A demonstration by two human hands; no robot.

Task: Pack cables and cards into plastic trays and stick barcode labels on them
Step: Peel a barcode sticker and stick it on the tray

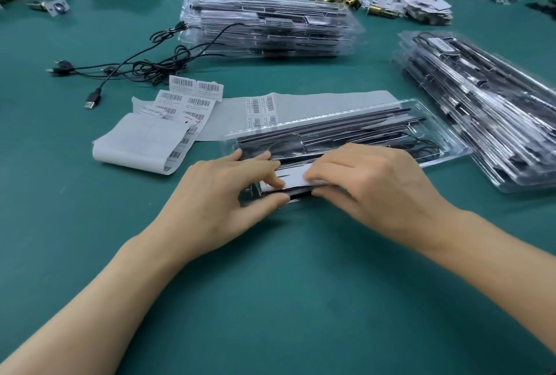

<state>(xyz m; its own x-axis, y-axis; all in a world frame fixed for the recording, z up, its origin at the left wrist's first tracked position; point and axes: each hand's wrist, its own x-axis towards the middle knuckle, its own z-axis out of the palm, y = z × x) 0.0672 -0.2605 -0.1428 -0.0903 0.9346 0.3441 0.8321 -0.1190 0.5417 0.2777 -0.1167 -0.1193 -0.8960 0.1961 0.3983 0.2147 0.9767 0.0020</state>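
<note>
Long clear plastic tray (391,133) of black cables (427,145) sits right under both hands, its long axis running off to the far right. Left hand (228,194) pinches the tray's near end, and right hand (370,182) pinches the white card strip (293,177) there. The white barcode label sheet (180,121) lies just to the left.

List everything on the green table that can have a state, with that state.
Front tray: lying flat, filled.
White card: pinched at the tray's near edge.
Left hand: pinches the white card.
Right hand: pinches the white card.
Label roll: partly unrolled.
Loose cables: tangled, unpacked.
Back tray stack: stacked, filled.
Right tray stack: stacked, filled.
</note>
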